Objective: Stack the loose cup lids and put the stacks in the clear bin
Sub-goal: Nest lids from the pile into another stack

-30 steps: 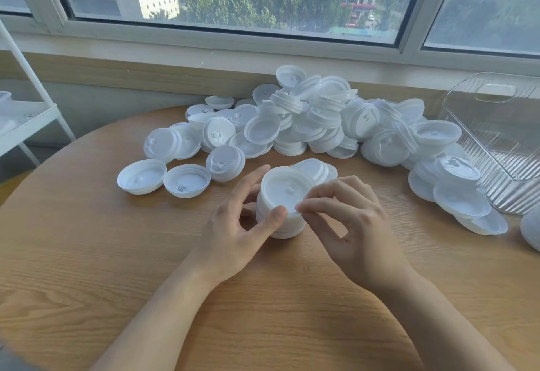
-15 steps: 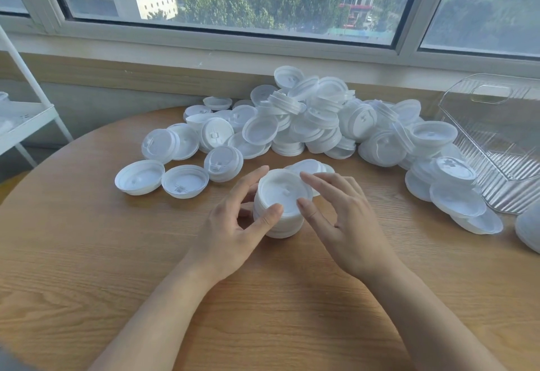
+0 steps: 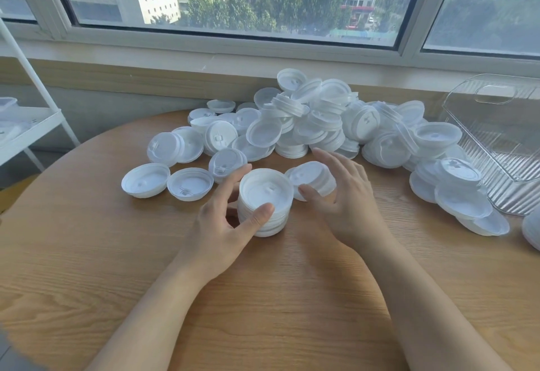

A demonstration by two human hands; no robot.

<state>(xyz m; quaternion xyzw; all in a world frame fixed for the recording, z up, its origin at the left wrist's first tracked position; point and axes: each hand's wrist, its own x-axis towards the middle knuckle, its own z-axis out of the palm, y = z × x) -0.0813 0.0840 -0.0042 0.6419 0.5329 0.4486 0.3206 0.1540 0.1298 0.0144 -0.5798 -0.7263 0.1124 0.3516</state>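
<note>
Lids in the stack look light and slippery; grip its sides. Left hand holds it mid-table, right hand spread wide over a neighbouring lid.

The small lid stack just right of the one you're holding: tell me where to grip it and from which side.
Grip the small lid stack by its ribbed side wall, thumb on the near edge and fingers over the far edge, coming from above and the right with the right hand. It lies tilted against the held stack, so its left side is blocked.
</note>
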